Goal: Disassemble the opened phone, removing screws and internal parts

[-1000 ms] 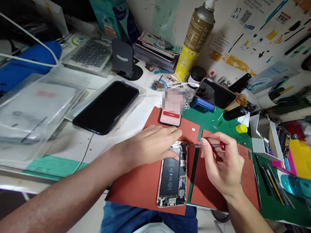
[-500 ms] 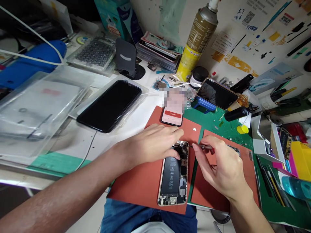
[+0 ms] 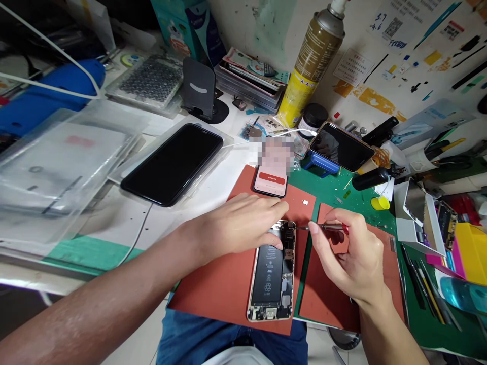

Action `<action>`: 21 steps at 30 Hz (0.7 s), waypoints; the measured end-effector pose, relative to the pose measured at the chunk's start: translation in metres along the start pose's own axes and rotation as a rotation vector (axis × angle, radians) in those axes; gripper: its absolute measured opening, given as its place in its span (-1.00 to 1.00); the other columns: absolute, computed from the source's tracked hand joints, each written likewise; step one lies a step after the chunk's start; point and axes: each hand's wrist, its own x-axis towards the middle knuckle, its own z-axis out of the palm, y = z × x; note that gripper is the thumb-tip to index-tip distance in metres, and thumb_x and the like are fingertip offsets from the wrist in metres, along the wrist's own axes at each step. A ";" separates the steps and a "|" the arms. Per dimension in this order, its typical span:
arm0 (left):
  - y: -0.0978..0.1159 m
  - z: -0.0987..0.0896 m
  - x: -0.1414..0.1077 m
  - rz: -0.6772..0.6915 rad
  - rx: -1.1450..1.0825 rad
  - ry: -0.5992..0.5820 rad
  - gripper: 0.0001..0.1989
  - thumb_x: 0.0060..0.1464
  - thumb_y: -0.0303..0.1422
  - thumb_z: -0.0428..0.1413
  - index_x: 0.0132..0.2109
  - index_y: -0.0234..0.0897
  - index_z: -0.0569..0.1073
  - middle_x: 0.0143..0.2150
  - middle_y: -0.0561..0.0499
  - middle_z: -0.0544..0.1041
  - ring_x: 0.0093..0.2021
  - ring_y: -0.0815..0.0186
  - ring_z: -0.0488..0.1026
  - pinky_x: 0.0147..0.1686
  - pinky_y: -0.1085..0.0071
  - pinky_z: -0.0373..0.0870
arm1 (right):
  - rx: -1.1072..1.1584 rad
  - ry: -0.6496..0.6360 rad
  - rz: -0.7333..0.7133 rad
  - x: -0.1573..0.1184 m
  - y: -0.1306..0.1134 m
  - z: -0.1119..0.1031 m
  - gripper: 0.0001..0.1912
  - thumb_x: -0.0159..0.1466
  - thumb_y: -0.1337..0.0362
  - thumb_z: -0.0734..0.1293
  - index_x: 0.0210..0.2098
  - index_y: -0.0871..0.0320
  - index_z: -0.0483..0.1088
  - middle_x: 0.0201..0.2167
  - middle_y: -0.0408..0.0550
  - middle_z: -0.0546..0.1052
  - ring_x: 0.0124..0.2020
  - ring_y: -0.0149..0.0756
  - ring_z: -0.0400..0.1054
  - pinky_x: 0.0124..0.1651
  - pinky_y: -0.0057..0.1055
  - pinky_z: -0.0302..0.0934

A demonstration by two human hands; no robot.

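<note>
An opened phone (image 3: 268, 276) lies on a red-brown mat, with its black battery and inner parts showing. My left hand (image 3: 243, 223) is closed over its upper left part, the thumb across the top of the battery and the fingers around the far end. Between the thumb and fingers of my right hand (image 3: 353, 258) is a slim screwdriver (image 3: 332, 227) with a red end. It lies nearly level, its thin tip at the phone's upper right edge. Whether the tip sits in a screw is too small to tell.
A lit phone (image 3: 269, 184) lies beyond the mat (image 3: 213, 299). To the left is a large black phone (image 3: 173, 165) on a clear case. A spray can (image 3: 310, 66) stands at the back. Tweezers and thin tools (image 3: 429, 291) lie at the right, beside a white box (image 3: 414, 218).
My right hand has shifted slightly right and its fingers have changed position on the screwdriver, so more of the shaft and the red end show. My left hand stays put on the phone.
</note>
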 end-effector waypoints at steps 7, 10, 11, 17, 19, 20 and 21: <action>0.000 -0.001 0.000 -0.001 0.005 -0.002 -0.62 0.19 -0.08 0.32 -0.17 -0.21 0.35 -0.16 0.02 0.58 -0.26 0.10 0.57 -0.44 0.27 0.06 | 0.014 0.010 -0.012 -0.002 0.000 0.001 -0.74 0.35 0.44 0.40 -0.02 0.13 0.33 -0.32 -0.19 0.49 -0.43 -0.43 0.38 -0.38 -0.45 0.32; -0.001 0.001 0.001 0.006 0.004 0.007 -0.62 0.18 -0.08 0.32 -0.17 -0.21 0.36 -0.16 0.02 0.58 -0.26 0.11 0.57 -0.45 0.27 0.06 | 0.021 0.020 -0.005 -0.003 0.000 0.001 -0.72 0.34 0.42 0.41 0.00 0.13 0.33 -0.28 -0.15 0.51 -0.38 -0.39 0.45 -0.34 -0.43 0.37; -0.001 0.001 0.001 0.007 0.003 0.008 -0.62 0.18 -0.08 0.33 -0.16 -0.21 0.36 -0.16 0.02 0.58 -0.26 0.11 0.57 -0.44 0.27 0.06 | 0.013 0.033 0.001 -0.004 0.000 0.002 -0.71 0.34 0.42 0.42 0.00 0.13 0.33 -0.28 -0.15 0.52 -0.38 -0.38 0.46 -0.34 -0.42 0.38; 0.000 0.001 0.001 -0.002 -0.007 -0.001 -0.63 0.19 -0.09 0.32 -0.16 -0.22 0.37 -0.17 0.02 0.58 -0.26 0.13 0.57 -0.43 0.28 0.07 | 0.047 0.044 0.022 -0.006 0.002 0.003 -0.69 0.33 0.44 0.40 0.02 0.11 0.33 -0.26 -0.13 0.53 -0.37 -0.35 0.48 -0.32 -0.38 0.43; 0.000 0.000 0.001 -0.008 -0.011 -0.005 -0.63 0.19 -0.08 0.32 -0.16 -0.22 0.38 -0.16 0.01 0.58 -0.25 0.13 0.57 -0.43 0.28 0.08 | 0.043 0.049 0.028 -0.006 0.002 0.003 -0.67 0.33 0.44 0.40 0.04 0.10 0.33 -0.26 -0.13 0.53 -0.37 -0.34 0.48 -0.34 -0.37 0.43; -0.001 0.000 0.001 -0.009 -0.013 -0.006 -0.63 0.19 -0.08 0.32 -0.16 -0.21 0.38 -0.16 0.01 0.58 -0.25 0.12 0.57 -0.43 0.28 0.09 | 0.047 0.043 0.028 -0.006 0.002 0.004 -0.67 0.33 0.45 0.39 0.04 0.09 0.33 -0.26 -0.12 0.54 -0.37 -0.33 0.49 -0.33 -0.36 0.44; -0.001 0.000 0.001 -0.010 -0.016 -0.006 -0.63 0.19 -0.08 0.32 -0.16 -0.21 0.38 -0.16 0.00 0.59 -0.26 0.12 0.57 -0.43 0.28 0.09 | 0.053 0.038 0.027 -0.007 0.002 0.004 -0.67 0.33 0.45 0.39 0.05 0.09 0.33 -0.25 -0.11 0.54 -0.36 -0.32 0.49 -0.32 -0.34 0.45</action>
